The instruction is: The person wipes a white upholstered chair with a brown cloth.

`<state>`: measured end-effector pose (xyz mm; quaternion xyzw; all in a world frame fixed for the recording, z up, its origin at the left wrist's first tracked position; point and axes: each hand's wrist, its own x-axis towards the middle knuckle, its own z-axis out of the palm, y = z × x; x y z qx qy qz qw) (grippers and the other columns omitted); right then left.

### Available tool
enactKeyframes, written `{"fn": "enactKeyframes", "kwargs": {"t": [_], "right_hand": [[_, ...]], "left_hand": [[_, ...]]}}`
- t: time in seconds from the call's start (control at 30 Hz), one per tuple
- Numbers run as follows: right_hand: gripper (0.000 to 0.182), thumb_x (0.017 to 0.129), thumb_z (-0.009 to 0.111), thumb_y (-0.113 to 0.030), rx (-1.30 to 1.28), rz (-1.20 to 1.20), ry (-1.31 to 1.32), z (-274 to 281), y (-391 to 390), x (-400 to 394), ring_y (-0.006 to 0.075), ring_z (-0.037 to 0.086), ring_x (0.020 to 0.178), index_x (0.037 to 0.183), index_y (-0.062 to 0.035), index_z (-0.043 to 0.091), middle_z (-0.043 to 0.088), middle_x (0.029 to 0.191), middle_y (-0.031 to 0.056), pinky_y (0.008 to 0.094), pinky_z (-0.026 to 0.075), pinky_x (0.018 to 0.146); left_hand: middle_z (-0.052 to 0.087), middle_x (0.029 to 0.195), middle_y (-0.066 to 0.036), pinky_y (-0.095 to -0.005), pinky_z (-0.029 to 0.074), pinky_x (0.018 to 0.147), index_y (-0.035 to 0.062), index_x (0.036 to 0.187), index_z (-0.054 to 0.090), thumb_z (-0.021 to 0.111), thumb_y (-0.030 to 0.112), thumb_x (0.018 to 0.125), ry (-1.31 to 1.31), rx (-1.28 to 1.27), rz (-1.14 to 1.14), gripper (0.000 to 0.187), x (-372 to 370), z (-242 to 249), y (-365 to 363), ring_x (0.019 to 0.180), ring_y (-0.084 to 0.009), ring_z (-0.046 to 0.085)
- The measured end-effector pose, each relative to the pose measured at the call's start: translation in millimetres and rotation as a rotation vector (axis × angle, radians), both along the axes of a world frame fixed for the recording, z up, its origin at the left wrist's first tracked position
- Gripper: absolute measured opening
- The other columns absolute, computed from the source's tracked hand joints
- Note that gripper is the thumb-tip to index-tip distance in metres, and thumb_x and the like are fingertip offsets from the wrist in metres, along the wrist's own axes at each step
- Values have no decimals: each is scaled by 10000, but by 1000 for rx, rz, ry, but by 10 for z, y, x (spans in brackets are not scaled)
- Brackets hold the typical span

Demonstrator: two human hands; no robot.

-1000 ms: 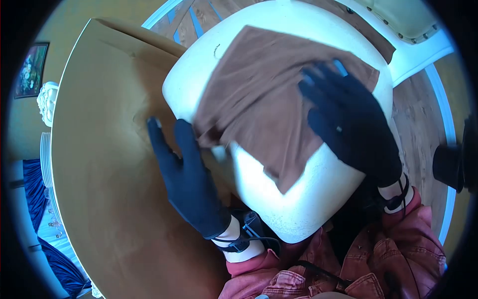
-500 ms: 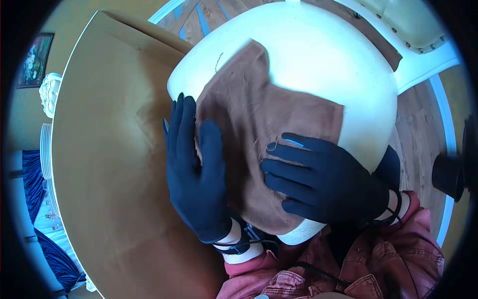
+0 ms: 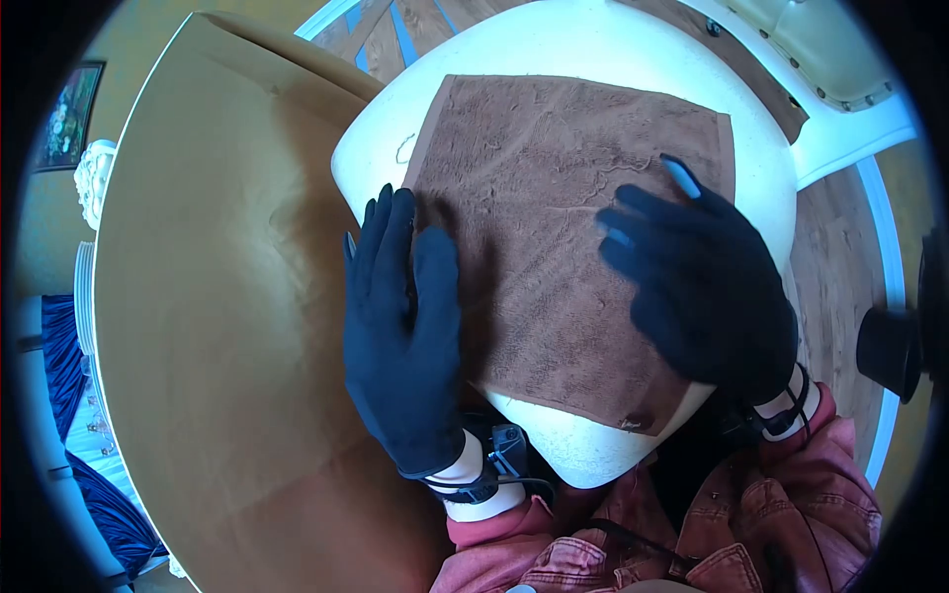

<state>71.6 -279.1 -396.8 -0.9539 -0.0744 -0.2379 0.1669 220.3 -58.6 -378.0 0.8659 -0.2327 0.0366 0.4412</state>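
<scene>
A brown cloth (image 3: 554, 257) lies spread out nearly flat on a white round-cornered seat (image 3: 573, 445), with a small dark mark near its lower right corner. My left hand (image 3: 405, 336), in a dark glove, rests upright along the cloth's left edge, fingers stretched out. Over the right part of the cloth is my right hand (image 3: 702, 287), gloved too and slightly blurred, its fingers spread and nothing visible in them. A thin loose thread (image 3: 404, 148) lies on the seat beyond the cloth's left edge.
To the left stands a large table with a brown cover (image 3: 198, 326); stacked white plates (image 3: 85, 296) and a white ornament (image 3: 95, 183) are at its far edge. A cream padded chair (image 3: 830, 49) is at the upper right. Wooden floor (image 3: 840, 247) shows at the right.
The cloth was folded and bunched and now lies opened out across the seat. My right hand has moved up and to the right; my left hand has shifted slightly right.
</scene>
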Motion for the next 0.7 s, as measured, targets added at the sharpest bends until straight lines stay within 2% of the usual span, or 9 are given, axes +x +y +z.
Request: {"fn": "enactKeyframes", "kwargs": {"t": [0.03, 0.1, 0.2, 0.23, 0.33, 0.37, 0.47, 0.63, 0.7], "right_hand": [[318, 952, 679, -209, 1, 3, 1, 22, 9, 16, 344, 657, 1346, 1195, -22, 763, 724, 1358, 167, 633, 412, 1224], [343, 976, 667, -273, 49, 211, -29, 72, 58, 47, 340, 662, 1342, 1200, -31, 765, 731, 1352, 160, 633, 423, 1218], [371, 999, 649, -328, 87, 329, -28, 82, 72, 70, 337, 670, 1333, 1205, -43, 769, 739, 1344, 151, 631, 438, 1207], [384, 1010, 637, -351, 109, 345, -9, 74, 70, 75, 335, 676, 1326, 1208, -51, 773, 744, 1340, 146, 630, 447, 1200], [399, 1025, 621, -382, 122, 345, -8, 72, 82, 40, 334, 687, 1312, 1209, -65, 779, 752, 1333, 139, 625, 466, 1184], [401, 1030, 617, -390, 119, 331, -31, 73, 91, 23, 334, 692, 1305, 1208, -71, 782, 755, 1330, 137, 622, 475, 1176], [405, 1036, 611, -403, 102, 309, -56, 105, 79, 22, 334, 695, 1302, 1207, -80, 786, 758, 1330, 131, 612, 488, 1165], [386, 1022, 631, -363, 63, 324, -29, 113, 78, 34, 344, 674, 1336, 1223, -70, 780, 746, 1357, 139, 590, 492, 1161], [376, 1013, 643, -340, 46, 330, -24, 124, 149, 28, 348, 665, 1348, 1230, -62, 775, 740, 1367, 146, 586, 490, 1163]], "left_hand": [[650, 1515, -164, -428, 335, 1281, 38, 1440, 682, 692, 252, 1065, -14, 0, -23, 432, 4, -2, 0, 1504, -355, 515], [644, 1522, -165, -430, 330, 1284, 41, 1443, 680, 693, 250, 1064, -24, 1, -46, 433, 29, -32, -5, 1507, -363, 511], [635, 1530, -167, -443, 328, 1287, 34, 1440, 677, 691, 225, 1056, -205, 166, -453, 429, 173, -174, 3, 1500, -391, 510], [635, 1530, -167, -443, 328, 1287, 34, 1440, 677, 691, 225, 1056, -205, 166, -453, 429, 207, -247, 83, 1500, -391, 510], [631, 1513, -207, -469, 339, 1282, 16, 1436, 665, 687, 208, 1048, -612, 495, -170, 434, 269, -328, 274, 1482, -427, 512], [631, 1513, -207, -469, 339, 1282, 16, 1436, 665, 687, 208, 1048, -614, 494, -170, 434, 263, -331, 271, 1482, -427, 512], [629, 1493, -236, -478, 348, 1277, -1, 1424, 654, 677, 199, 1051, -96, 246, 55, 424, 184, -285, 210, 1456, -439, 530], [628, 1478, -253, -483, 376, 1259, -12, 1418, 646, 669, 198, 1056, -293, 393, -250, 419, -32, -82, 158, 1433, -441, 548], [616, 1530, -187, -396, 442, 1187, 64, 1486, 627, 667, 233, 1071, -457, 540, -202, 450, 111, -223, 266, 1432, -362, 577]]}}
